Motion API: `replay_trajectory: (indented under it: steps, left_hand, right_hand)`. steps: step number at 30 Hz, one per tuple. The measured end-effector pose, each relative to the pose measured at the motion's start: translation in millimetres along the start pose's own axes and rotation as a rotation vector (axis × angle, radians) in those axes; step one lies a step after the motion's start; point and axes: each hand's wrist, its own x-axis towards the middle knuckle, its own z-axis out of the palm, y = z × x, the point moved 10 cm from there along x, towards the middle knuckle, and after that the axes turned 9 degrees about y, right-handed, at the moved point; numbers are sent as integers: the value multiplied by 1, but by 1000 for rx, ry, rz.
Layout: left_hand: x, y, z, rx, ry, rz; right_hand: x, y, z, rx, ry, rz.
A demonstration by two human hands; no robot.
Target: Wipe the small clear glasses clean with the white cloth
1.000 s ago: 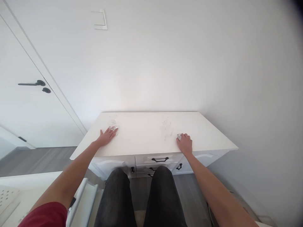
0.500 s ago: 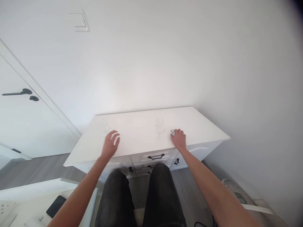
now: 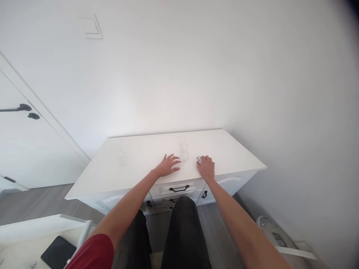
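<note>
On the white cabinet top (image 3: 146, 147) stands a clear glass vessel (image 3: 184, 154), faint against the white. My left hand (image 3: 168, 165) is just left of it with the fingers spread; whether the fingertips touch the glass I cannot tell. To the right of the glass, my right hand (image 3: 206, 167) rests on the surface, its fingers closed around a crumpled whitish piece (image 3: 199, 160), which may be cloth or paper and is mostly hidden by the hand. Farther left sits another small transparent item (image 3: 122, 156), too faint to name.
Drawers with black handles (image 3: 179, 188) front the cabinet. A white door (image 3: 22, 145) is at left. At lower left, a black flat device (image 3: 58, 252) lies on a pale surface. A grey-white appliance (image 3: 270, 233) stands on the floor at lower right.
My left hand has moved right, from beside the left transparent item to beside the clear glass. My right hand stays closed on the crumpled piece. The camera view has shifted slightly.
</note>
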Motion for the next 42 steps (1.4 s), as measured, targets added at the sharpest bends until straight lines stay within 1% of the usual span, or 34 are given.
replay_trajectory:
  steps: [5, 10, 17, 24, 28, 33, 39, 42]
  left_hand:
    - [17, 2, 16, -16, -78, 70]
    - [32, 6, 25, -52, -122, 142]
    - [40, 10, 36, -87, -200, 170]
    - [44, 6, 39, -75, -249, 155]
    - [50, 2, 41, -70, -285, 177]
    - [53, -2, 42, -65, -281, 187]
    - [51, -8, 45, -48, -279, 135]
    - [45, -15, 41, -29, -275, 102]
  right_hand:
    - [0, 2, 2, 19, -7, 14]
    - [1, 3, 4, 10, -2, 14]
    - [1, 3, 2, 12, 1, 12]
    - [1, 3, 3, 13, 1, 11]
    - [1, 4, 5, 8, 4, 14]
    - [1, 3, 6, -4, 13, 4]
    - [1, 3, 7, -16, 18, -5]
    - [1, 3, 8, -20, 18, -6]
